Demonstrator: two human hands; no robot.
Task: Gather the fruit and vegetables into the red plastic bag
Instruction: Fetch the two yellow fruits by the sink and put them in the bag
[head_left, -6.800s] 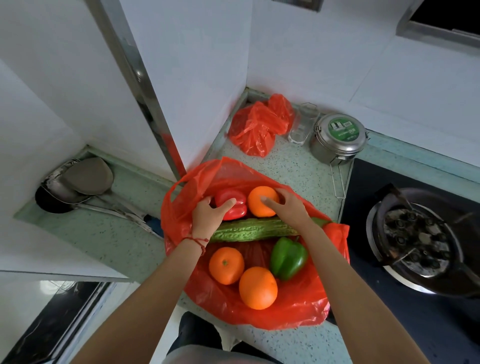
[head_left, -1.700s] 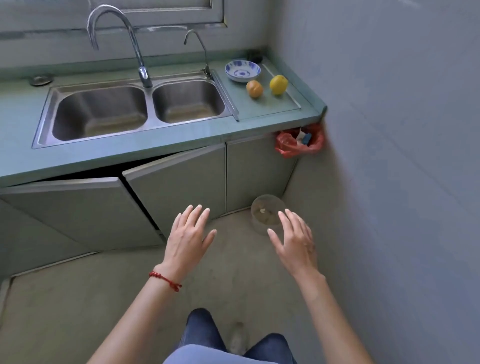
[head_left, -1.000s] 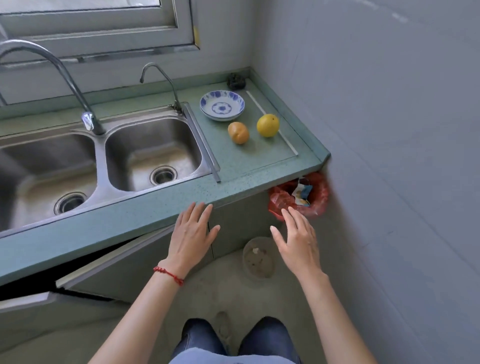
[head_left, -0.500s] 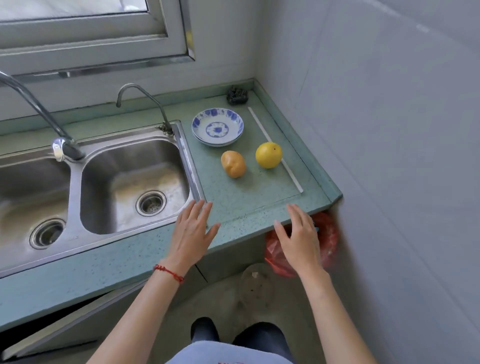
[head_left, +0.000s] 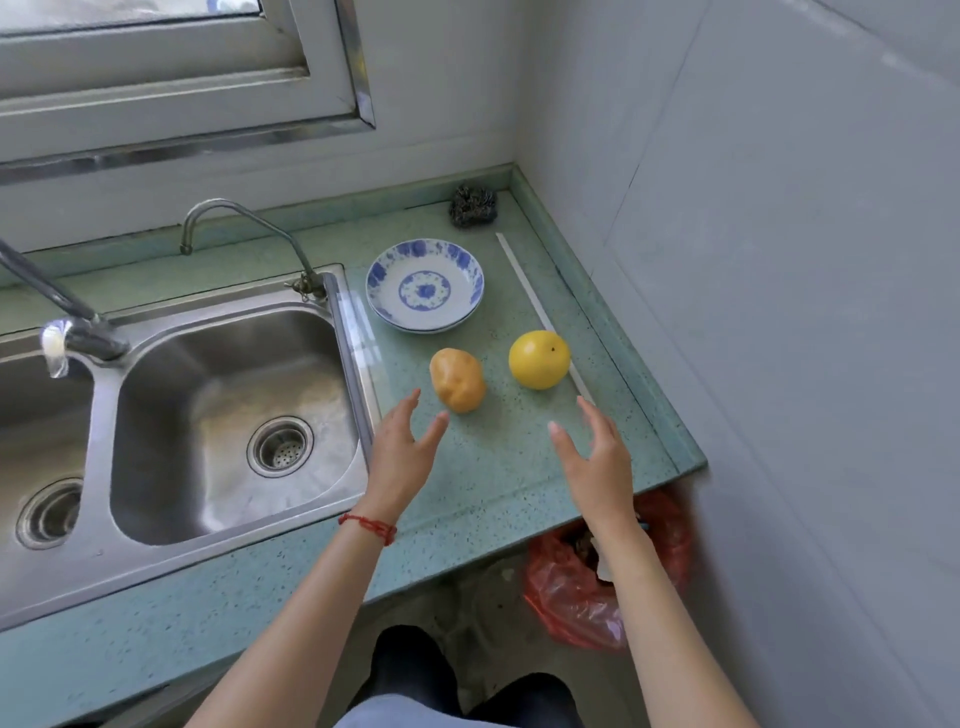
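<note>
Both hands hover over the green table, fingers spread wide and holding nothing. The left hand (head_left: 400, 460) is just short of the potato (head_left: 457, 380); the right hand (head_left: 597, 462) is near the yellow fruit (head_left: 539, 359). A red bag (head_left: 571, 597) hangs below the table edge, beside the wall.

No readable text, label or number anywhere (the bowl (head_left: 425, 285) bears only a blue floral pattern)

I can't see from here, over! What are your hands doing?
Left hand and right hand open, empty. Potato, yellow fruit untouched on counter. Nothing blocking.
</note>
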